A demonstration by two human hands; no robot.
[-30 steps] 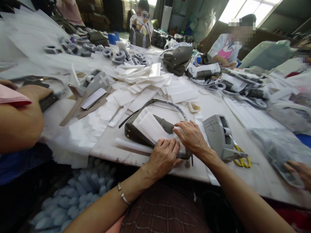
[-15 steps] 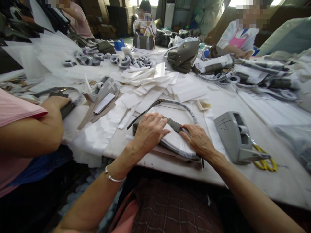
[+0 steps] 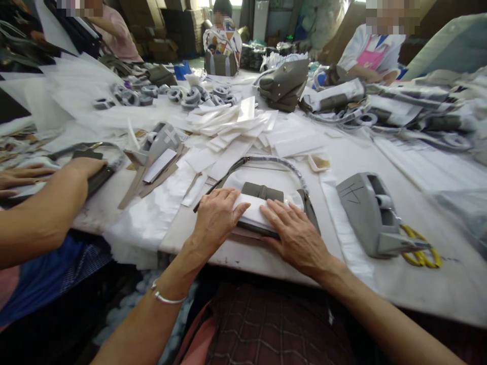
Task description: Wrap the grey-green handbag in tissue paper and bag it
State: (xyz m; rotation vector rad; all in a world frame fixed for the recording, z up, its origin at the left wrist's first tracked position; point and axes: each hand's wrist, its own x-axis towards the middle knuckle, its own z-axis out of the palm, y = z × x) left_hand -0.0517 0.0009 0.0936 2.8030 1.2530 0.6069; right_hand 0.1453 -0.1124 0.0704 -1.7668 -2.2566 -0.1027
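A dark olive handbag [image 3: 262, 190] lies on the table in front of me, with a sheet of white paper [image 3: 253, 209] across its front. Its strap [image 3: 279, 159], wrapped in clear plastic, arches away on the far side. My left hand [image 3: 215, 218] rests over the bag's left end, fingers stretched out and thumb on the paper. Flat on the right part of the paper lies my right hand [image 3: 294, 230], its fingers spread. Neither hand grips anything.
To the right stand a grey tape dispenser [image 3: 361, 213] and yellow-handled scissors [image 3: 422, 248]. Beyond the bag are white paper sheets [image 3: 232, 126], a small dish [image 3: 318, 162] and a second dispenser [image 3: 162, 139]. At left, a co-worker's arm [image 3: 49, 203] reaches over another bag [image 3: 101, 177].
The bag's olive flap and strap now lie flatter and squarer to me. My right hand has slid left and nearer onto the paper; my left hand has shifted slightly left.
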